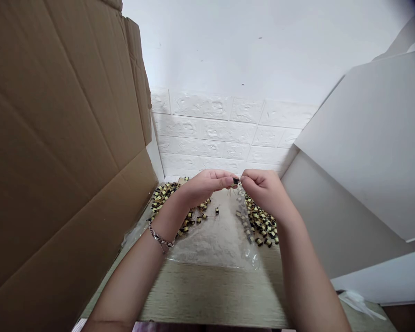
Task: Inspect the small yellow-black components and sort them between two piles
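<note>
Between the thumb and fingers of my left hand is a small wire-wound coil, black at the end that shows, with thin copper-coloured leads hanging below it. My right hand is closed in a pinch right at the coil's right end; what its fingertips grip is hidden. Under both hands lies a clear plastic bag. One loose coil sits on the plastic. Heaps of similar yellow-and-black coils spread on either side, a left pile partly behind my left wrist and a right pile beside my right forearm.
A tall cardboard sheet walls off the left side. White panels stand on the right, and a white brick-patterned wall closes the back. The wooden tabletop shows in front, with a white plastic scrap at lower right.
</note>
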A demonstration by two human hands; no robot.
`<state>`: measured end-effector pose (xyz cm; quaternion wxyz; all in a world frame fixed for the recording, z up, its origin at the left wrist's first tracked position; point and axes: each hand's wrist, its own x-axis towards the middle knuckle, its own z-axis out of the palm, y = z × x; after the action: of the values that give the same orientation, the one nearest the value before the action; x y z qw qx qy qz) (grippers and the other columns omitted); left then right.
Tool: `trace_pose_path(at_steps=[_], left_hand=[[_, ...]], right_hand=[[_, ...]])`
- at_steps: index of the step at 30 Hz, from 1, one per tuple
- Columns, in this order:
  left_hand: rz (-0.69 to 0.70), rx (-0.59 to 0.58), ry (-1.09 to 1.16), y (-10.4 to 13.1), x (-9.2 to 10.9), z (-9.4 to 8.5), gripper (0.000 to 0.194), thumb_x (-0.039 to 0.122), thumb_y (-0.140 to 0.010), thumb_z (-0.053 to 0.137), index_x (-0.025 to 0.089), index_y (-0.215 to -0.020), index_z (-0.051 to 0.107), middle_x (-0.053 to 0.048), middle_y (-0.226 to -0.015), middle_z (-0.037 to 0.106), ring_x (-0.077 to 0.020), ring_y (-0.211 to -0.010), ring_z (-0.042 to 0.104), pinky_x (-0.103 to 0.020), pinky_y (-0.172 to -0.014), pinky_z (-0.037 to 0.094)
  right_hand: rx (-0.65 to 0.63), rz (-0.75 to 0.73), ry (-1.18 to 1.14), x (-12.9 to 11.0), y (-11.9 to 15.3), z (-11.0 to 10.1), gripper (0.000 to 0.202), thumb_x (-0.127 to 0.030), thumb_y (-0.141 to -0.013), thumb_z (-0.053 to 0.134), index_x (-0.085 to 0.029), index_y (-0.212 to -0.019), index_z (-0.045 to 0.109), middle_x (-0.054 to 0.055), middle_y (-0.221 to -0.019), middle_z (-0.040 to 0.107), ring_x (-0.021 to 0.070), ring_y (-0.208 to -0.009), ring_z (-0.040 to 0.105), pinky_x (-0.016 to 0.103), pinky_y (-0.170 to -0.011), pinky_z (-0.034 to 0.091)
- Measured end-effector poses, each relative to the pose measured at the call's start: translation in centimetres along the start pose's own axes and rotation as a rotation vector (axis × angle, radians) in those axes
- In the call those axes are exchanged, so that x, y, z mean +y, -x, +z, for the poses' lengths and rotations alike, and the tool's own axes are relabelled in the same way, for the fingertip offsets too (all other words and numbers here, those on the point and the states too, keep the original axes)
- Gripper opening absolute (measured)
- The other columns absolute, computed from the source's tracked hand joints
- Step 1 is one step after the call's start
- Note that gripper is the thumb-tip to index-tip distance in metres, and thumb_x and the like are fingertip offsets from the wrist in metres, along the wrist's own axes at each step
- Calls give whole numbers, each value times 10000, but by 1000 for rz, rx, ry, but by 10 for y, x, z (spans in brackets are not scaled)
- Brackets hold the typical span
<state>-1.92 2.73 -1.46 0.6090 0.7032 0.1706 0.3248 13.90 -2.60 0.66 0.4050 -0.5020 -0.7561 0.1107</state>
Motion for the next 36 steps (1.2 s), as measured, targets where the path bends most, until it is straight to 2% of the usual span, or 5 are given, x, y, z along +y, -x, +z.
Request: trace_pose_path(at_steps=[12, 18, 24, 29, 36], left_hand=[[-83, -5, 221, 2, -1, 3, 240, 398, -707, 600, 175, -795, 611, 1, -772, 545, -80, -756, 461, -222, -698, 322], [-102, 91, 408, 3, 2, 4, 278, 390, -660, 651, 141, -763, 586, -2, -790, 543, -70, -745, 478, -212, -717, 348], [-67, 131, 480, 2, 1, -1, 208, 331, -708, 621, 133, -756, 576, -6, -825, 540, -68, -749, 485, -219, -716, 360], [-59, 76, 426, 1, -2, -1, 256, 359, -721, 602, 125, -823, 596, -35, -856, 538, -101, -823, 483, -235, -750, 358], [-31, 51, 378, 2, 1, 1, 276, 347, -724, 600, 156, -924, 612, -29, -847, 528, -90, -792, 464, -215, -730, 348]], right_hand=[[-3, 30, -131, 1, 1, 2, 219, -209, -711, 396, -151, -500, 405, -49, -483, 231, 55, -463, 242, 204, -435, 190], [58, -2, -179, -2, 4, 0, 262, -175, -703, 411, -162, -468, 296, -53, -465, 229, 48, -450, 224, 195, -418, 183], [249, -140, -74, -10, 8, 1, 249, -230, -810, 403, -159, -581, 474, -45, -484, 371, 58, -462, 332, 190, -452, 264], [353, -280, 135, -14, 8, 6, 52, -210, -764, 528, -193, -777, 576, -44, -573, 507, 55, -469, 393, 185, -479, 310], [368, -369, 225, -11, 5, 6, 99, -166, -767, 544, -222, -806, 616, -29, -688, 601, 74, -567, 503, 188, -539, 369]])
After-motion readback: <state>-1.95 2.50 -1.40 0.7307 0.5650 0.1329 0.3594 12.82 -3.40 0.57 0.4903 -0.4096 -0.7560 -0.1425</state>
